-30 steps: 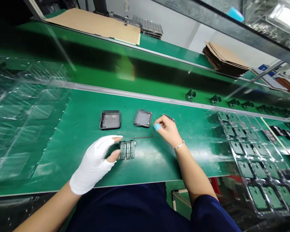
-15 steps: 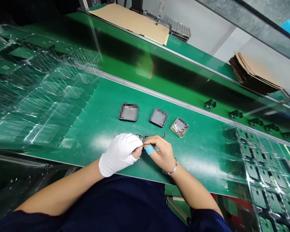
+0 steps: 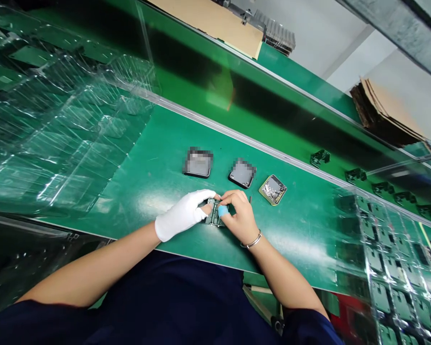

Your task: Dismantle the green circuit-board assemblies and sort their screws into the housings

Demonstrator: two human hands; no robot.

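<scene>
My left hand, in a white glove with bare fingertips showing, is closed at the left side of a small slotted metal part. From the other side, my right hand, with blue tape round its thumb, bends its fingers onto the same part. Both sets of fingertips meet near its far edge, and what they pinch there is too small to make out. Behind the right fingers peeks the end of a thin dark rod. Beyond lie two dark shallow trays and a yellowish tray of small shiny pieces.
Clear plastic trays spread over the left side of the green bench. On the right stand more trays with flat green parts. A metal rail runs behind, with several dark parts beyond it. Cardboard sheets are stacked further back.
My hands have moved slightly up the picture and opened out around the slotted part, so more of it shows. My right hand now covers most of the thin rod. The view has shifted.
</scene>
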